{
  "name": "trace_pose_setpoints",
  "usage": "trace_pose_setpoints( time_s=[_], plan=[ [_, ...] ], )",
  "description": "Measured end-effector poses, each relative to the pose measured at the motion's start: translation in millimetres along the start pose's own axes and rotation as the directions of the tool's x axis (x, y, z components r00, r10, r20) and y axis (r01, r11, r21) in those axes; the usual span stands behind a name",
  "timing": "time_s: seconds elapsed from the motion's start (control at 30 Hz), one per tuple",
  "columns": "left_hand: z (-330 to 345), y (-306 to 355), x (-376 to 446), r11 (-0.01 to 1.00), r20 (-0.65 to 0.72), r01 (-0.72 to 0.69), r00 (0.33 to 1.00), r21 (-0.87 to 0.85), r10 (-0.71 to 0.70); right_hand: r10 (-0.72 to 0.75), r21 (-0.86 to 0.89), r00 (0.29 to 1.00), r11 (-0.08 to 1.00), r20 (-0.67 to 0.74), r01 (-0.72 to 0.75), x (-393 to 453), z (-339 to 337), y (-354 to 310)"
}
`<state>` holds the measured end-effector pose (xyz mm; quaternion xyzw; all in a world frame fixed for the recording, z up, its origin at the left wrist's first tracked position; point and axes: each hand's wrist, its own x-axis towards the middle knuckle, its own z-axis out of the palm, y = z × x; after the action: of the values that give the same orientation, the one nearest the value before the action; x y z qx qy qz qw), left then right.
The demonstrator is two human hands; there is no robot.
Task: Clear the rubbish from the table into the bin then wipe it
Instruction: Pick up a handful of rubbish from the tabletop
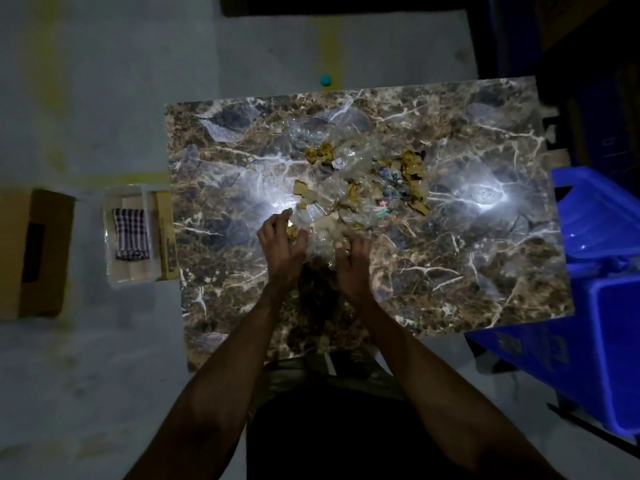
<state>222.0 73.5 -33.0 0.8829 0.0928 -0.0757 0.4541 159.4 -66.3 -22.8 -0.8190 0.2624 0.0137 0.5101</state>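
Nearest the viewer, two bare forearms reach forward over the near edge of the marble-patterned table [450,271]. The left hand [282,245] has its fingers [273,223] curled round a small yellowish scrap [292,231] and the near end of a clear plastic bottle [308,213], with the thumb closing in from the right. The right hand [353,261] lies just beside it, its fingers [341,258] bent down into crumpled clear plastic [322,245] that sits between the two hands; whether they actually grip it cannot be told in the dim light. Just beyond the fingertips of both hands spreads the rubbish pile [363,174]: crushed transparent bottles, torn brown paper pieces and a few bits of coloured wrapper, heaped near the middle of the tabletop. To the right of the right hand's fingers, well apart and past the table's edge, stands a blue bin [602,244]. Well to the left of the left hand's fingers, on the floor, a white tray [110,237] holds a folded checked cloth [132,233], and a cardboard box [38,251] lies farther left still.
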Motion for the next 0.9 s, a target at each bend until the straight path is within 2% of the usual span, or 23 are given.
trace_pose_setpoints(
  time_s=[0.1, 0.2, 0.3, 0.43, 0.6, 0.73, 0.83, 0.9],
  plan=[
    [16, 10, -26, 0.992, 0.002, 0.045, 0.999, -0.119, -0.045, -0.063, 0.062, 0.998, 0.996, 0.004, 0.063, -2, 5, -2],
    [19, 10, -41, 0.971, -0.101, 0.122, 0.984, -0.206, -0.145, -0.020, 0.081, 0.987, 0.996, -0.160, 0.033, -2, -8, 8],
    [19, 7, -53, 0.953, -0.159, 0.097, 0.976, -0.286, -0.147, 0.011, 0.131, 0.971, 0.991, -0.240, 0.021, -7, -25, 22],
    [32, 7, -69, 0.955, -0.126, 0.054, 0.988, -0.293, -0.094, -0.085, 0.198, 0.984, 0.973, -0.157, 0.115, -15, -27, 37],
    [62, 41, -96, 0.832, 0.016, 0.198, 0.975, -0.519, -0.222, 0.093, 0.380, 0.995, 0.922, -0.020, -0.078, -19, -4, 21],
    [68, 54, -91, 0.786, 0.045, 0.273, 0.953, -0.554, -0.299, 0.206, 0.512, 0.977, 0.834, 0.055, -0.205, -19, -8, 6],
    [62, 63, -86, 0.755, 0.092, 0.291, 0.951, -0.588, -0.294, 0.165, 0.560, 0.985, 0.813, 0.047, -0.163, -22, -15, -9],
    [59, 68, -86, 0.724, 0.136, 0.335, 0.937, -0.603, -0.321, 0.151, 0.590, 0.984, 0.788, 0.090, -0.175, -25, -20, -21]
  ],
)
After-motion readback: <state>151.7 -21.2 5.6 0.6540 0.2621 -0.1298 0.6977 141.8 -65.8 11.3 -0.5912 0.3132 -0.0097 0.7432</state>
